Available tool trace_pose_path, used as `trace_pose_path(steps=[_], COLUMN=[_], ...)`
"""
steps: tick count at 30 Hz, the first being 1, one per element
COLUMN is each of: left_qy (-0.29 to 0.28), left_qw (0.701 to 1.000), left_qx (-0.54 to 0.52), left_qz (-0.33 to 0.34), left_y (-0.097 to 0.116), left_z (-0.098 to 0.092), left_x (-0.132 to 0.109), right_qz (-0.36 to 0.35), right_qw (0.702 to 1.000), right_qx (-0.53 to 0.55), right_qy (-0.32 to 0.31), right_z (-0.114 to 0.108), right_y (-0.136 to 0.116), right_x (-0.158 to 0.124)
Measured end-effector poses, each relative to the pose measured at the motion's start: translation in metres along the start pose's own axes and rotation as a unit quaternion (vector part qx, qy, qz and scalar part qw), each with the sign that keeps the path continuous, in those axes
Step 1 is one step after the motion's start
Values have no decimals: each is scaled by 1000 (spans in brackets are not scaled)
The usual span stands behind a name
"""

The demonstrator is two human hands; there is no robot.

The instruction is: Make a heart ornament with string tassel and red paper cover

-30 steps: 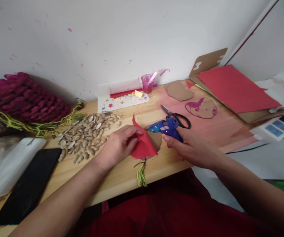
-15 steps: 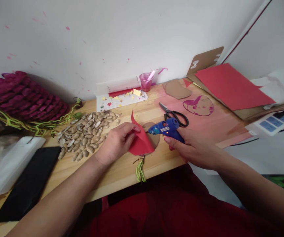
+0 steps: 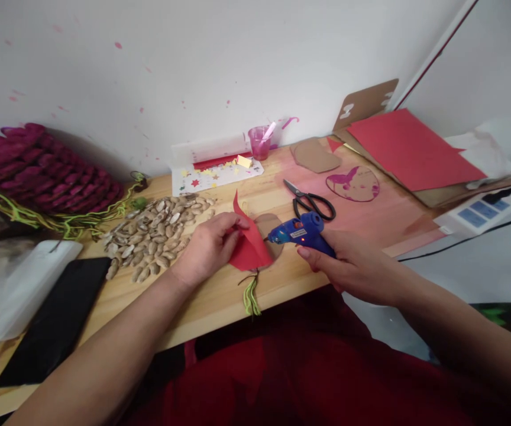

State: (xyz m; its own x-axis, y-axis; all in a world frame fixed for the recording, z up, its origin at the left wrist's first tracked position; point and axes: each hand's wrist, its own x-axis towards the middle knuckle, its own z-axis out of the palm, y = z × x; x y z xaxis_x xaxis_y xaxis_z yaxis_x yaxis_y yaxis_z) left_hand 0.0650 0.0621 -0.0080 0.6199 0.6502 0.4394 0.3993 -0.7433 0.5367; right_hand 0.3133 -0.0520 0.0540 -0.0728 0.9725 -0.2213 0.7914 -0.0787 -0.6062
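My left hand [image 3: 213, 242] pinches a sheet of red paper [image 3: 252, 248], folding it back over a piece of cardboard [image 3: 273, 228] on the wooden table. A tassel of yellow-green yarn [image 3: 251, 296] hangs from the near edge of that piece. In my right hand [image 3: 353, 263] is a blue glue gun [image 3: 304, 231] with a small orange light on it. Its nozzle points left, close to the folded edge of the paper; whether it touches I cannot tell. Black-handled scissors [image 3: 311, 201] lie just behind the glue gun.
Peanut shells [image 3: 158, 231] are heaped left of my left hand, beside a black phone [image 3: 55, 319]. A magenta layered craft piece [image 3: 42, 171] stands behind. Star stickers [image 3: 211, 176] and a pink cup [image 3: 259, 143] sit by the wall. Red sheets [image 3: 415, 145] and a power strip [image 3: 481, 210] are right.
The view has shifted slightly. The glue gun's nozzle has drawn a little away from the paper's fold, to the right. Both hands keep their hold.
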Motion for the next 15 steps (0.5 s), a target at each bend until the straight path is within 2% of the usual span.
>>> trace_pose_path(steps=[6,15], left_qy=[-2,-4], left_qw=[1000,1000], left_qx=[8,16], left_qz=[-9,-10], left_y=[-3,-1], left_z=[1,2], left_x=[0,-2], right_qz=[-6,1], right_qw=[1000,998], right_qx=[13,57], right_qy=[5,-29], right_z=[2,1], right_y=[0,-3], right_x=[-12,-26])
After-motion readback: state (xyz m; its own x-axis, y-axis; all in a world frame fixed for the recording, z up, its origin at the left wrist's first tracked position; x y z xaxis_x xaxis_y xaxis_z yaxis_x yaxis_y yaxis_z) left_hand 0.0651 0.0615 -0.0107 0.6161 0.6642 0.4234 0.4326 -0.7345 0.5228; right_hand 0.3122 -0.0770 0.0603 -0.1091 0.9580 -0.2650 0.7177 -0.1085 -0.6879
